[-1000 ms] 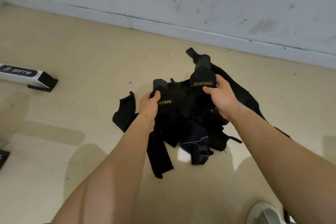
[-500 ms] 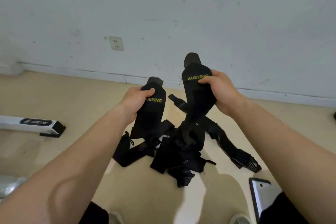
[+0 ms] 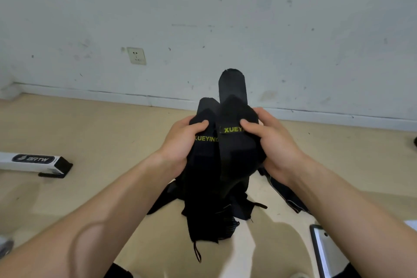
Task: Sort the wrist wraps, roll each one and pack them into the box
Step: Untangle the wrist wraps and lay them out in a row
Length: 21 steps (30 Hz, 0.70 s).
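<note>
Now joins wrist wraps [image 3: 235,156] at 12 o'clock, one gripped in left hand [image 3: 180,143], one in right hand [image 3: 274,145]; likely pairing before rolling.

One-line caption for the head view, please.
Left hand grips one XUEYING wrist wrap, right hand a second wrap, held side by side above the floor.

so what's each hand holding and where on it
Left hand grips one wrap near its upper end, thumb just above the yellow logo. Right hand grips a second wrap the same way.
</note>
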Motion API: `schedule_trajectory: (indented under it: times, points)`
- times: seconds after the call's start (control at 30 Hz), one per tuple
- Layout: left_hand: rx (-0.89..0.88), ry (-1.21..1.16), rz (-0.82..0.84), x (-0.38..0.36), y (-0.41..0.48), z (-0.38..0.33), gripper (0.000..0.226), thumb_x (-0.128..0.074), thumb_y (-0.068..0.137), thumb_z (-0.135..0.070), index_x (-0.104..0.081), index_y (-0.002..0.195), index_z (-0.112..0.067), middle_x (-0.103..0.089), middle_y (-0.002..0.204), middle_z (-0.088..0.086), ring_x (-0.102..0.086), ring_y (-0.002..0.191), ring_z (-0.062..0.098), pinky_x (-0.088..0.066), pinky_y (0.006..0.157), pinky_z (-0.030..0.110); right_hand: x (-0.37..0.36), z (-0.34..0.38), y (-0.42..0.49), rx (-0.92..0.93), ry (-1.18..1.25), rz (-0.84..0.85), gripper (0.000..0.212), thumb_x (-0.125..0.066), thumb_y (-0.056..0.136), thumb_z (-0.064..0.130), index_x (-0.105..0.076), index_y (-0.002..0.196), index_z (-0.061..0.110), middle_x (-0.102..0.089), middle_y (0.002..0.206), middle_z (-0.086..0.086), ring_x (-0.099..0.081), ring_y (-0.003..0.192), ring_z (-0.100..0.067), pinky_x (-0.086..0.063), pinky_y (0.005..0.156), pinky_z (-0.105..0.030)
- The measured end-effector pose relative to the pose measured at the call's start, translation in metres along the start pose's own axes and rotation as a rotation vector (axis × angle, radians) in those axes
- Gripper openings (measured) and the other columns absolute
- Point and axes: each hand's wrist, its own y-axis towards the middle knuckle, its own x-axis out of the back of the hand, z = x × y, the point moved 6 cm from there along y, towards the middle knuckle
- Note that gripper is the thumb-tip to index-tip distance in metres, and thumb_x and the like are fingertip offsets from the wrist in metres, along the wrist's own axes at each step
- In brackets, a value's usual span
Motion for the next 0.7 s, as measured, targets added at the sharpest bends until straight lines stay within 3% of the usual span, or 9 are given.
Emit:
schedule_trajectory:
  times: [0.17, 0.3, 0.43, 0.7]
  points:
    - [-0.023, -0.114, -0.036, 0.001, 0.003, -0.005, 0.027, -0.051, 0.107, -0.02, -0.07, 0.124, -0.011, -0.078, 0.114, 0.011, -0.075, 0.108, 0.031, -0.058, 0.096, 0.045, 0.007, -0.005, 0.011, -0.012, -0.045, -0.022, 0.018, -0.058, 0.096, 0.007, -0.071, 0.109, 0.007, -0.077, 0.104, -0.014, -0.074, 0.093, -0.028, -0.057, 0.087, -0.042]
    - [0.006, -0.225, -0.034, -0.007, -0.002, -0.002, 0.03, -0.045, 0.109, -0.023, -0.07, 0.123, -0.013, -0.078, 0.114, 0.007, -0.075, 0.107, 0.027, -0.058, 0.092, 0.042, -0.002, -0.007, 0.013, 0.014, -0.053, 0.065, 0.016, -0.059, 0.101, 0.018, -0.069, 0.111, 0.009, -0.076, 0.106, -0.014, -0.073, 0.092, -0.027, -0.057, 0.077, -0.037]
    - [0.025, -0.327, 0.01, -0.019, -0.008, 0.001, 0.029, -0.043, 0.11, -0.024, -0.07, 0.111, -0.014, -0.078, 0.109, 0.01, -0.076, 0.093, 0.024, -0.062, 0.077, 0.036, -0.017, -0.013, 0.013, 0.054, -0.08, 0.111, 0.014, -0.059, 0.102, 0.015, -0.065, 0.112, 0.007, -0.075, 0.097, -0.018, -0.072, 0.082, -0.027, -0.056, 0.067, -0.031]
    - [0.124, -0.351, 0.048, -0.027, -0.019, 0.006, 0.05, -0.044, 0.107, -0.046, -0.075, 0.113, -0.007, -0.077, 0.114, 0.019, -0.077, 0.097, 0.033, -0.06, 0.086, 0.043, -0.019, -0.016, 0.012, 0.086, -0.172, -0.027, 0.01, -0.065, 0.099, 0.019, -0.07, 0.106, 0.013, -0.079, 0.09, -0.01, -0.077, 0.082, -0.024, -0.057, 0.066, -0.03]
